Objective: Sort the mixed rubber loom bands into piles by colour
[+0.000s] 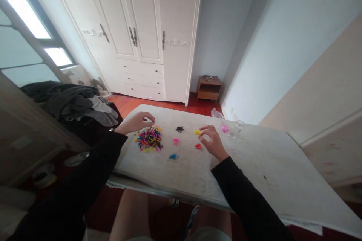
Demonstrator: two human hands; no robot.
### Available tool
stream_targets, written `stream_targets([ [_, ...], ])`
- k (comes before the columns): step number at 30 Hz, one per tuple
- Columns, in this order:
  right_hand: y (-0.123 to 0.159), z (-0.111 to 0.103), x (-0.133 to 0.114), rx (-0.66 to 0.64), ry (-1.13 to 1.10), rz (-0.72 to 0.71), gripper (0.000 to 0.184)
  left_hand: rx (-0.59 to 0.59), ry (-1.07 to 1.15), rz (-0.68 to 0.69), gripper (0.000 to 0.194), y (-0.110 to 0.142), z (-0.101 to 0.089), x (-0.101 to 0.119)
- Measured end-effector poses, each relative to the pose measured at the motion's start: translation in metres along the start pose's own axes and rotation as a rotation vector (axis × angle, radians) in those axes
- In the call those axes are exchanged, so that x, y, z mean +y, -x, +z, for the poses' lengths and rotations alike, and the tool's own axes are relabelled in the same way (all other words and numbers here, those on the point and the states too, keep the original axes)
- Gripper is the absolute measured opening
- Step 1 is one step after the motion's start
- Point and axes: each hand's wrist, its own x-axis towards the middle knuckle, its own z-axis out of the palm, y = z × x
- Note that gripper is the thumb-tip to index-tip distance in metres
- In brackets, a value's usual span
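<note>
A mixed pile of small coloured bands [149, 138], which look like rubber bands, lies on the left of the white table. My left hand [138, 122] hovers at the pile's far edge, its thumb and forefinger drawn together; anything between them is too small to make out. Beside a little yellow heap [197, 132], my right hand [212, 141] has its thumb and forefinger curled into a pinch, with its contents unclear. Sorted by colour, other small heaps sit between my hands: black [179, 129], pink [176, 141], blue [174, 156] and red [198, 146].
A clear glass jar [236, 128] stands at the table's far right, with a bright pink item [224, 128] beside it. Dark clothes [70, 101] are heaped to the left. Beyond the table [254, 180] are a white wardrobe [147, 19] and a small wooden cabinet [209, 89].
</note>
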Motion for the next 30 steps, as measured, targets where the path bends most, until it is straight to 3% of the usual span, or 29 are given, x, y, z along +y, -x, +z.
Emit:
stream_targets([
  [3,0.001,-0.002,0.003,-0.003,0.048,-0.004,0.011,0.014,-0.005,0.058,0.029,-0.031,0.006,0.005],
  [7,0.0,-0.004,0.007,0.009,0.112,-0.021,0.006,0.162,0.16,0.03,0.053,-0.055,0.022,0.004],
  [11,0.001,-0.007,0.013,0.036,0.171,-0.053,0.005,0.117,0.137,0.036,0.056,-0.057,0.034,-0.016],
  [15,0.005,-0.015,0.03,0.091,0.209,-0.082,0.01,0.099,0.033,0.028,0.055,-0.054,0.034,-0.039],
  [20,0.009,-0.024,0.052,0.147,0.235,-0.043,0.031,0.109,-0.097,0.03,0.053,-0.053,0.039,-0.051],
  [23,0.006,-0.025,0.04,0.2,0.245,0.049,0.055,0.116,-0.13,0.042,0.055,-0.055,0.043,-0.052],
  [27,0.003,-0.019,0.005,0.21,0.273,0.143,0.05,0.134,-0.116,0.064,0.055,-0.057,0.045,-0.053],
  [30,0.005,-0.009,-0.016,0.217,0.276,0.077,0.049,0.164,-0.056,0.079,0.055,-0.059,0.046,-0.053],
])
